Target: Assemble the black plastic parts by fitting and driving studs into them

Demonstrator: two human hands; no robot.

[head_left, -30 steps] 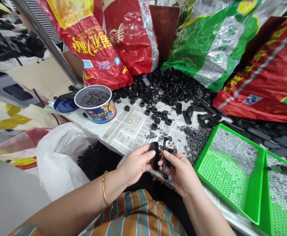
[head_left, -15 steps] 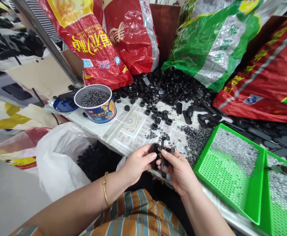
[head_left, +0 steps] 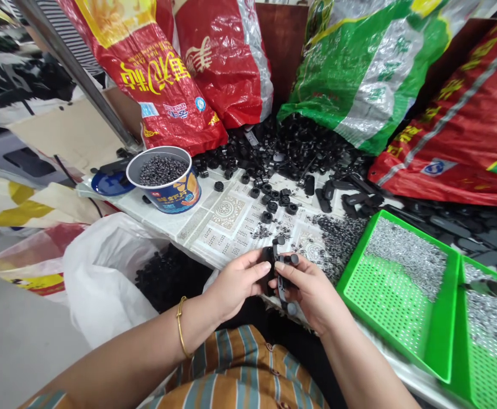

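Observation:
Just over the table's front edge, both my hands meet around black plastic parts. My left hand (head_left: 242, 284) pinches a dark rounded black piece (head_left: 268, 267) between thumb and fingers. My right hand (head_left: 310, 284) grips a black plastic bracket with round-ended arms (head_left: 280, 278), held roughly upright. The two parts touch or nearly touch; my fingers hide where they meet. Beyond my fingertips, several black ring-shaped parts (head_left: 272, 205) lie on the patterned tablecloth (head_left: 226, 216), with a spread of tiny dark metal pieces (head_left: 342, 236) to their right.
A blue tub (head_left: 174, 193) of small dark pieces stands at the left. Green perforated trays (head_left: 388, 289) with silvery bits lie at the right. Red (head_left: 163, 85) and green bags (head_left: 359, 79) spill black parts at the back. A white sack (head_left: 103, 272) hangs below the table's left edge.
The bracket in my right hand has shifted slightly left, closer against the piece in my left hand, and tilted a little. The view has moved slightly.

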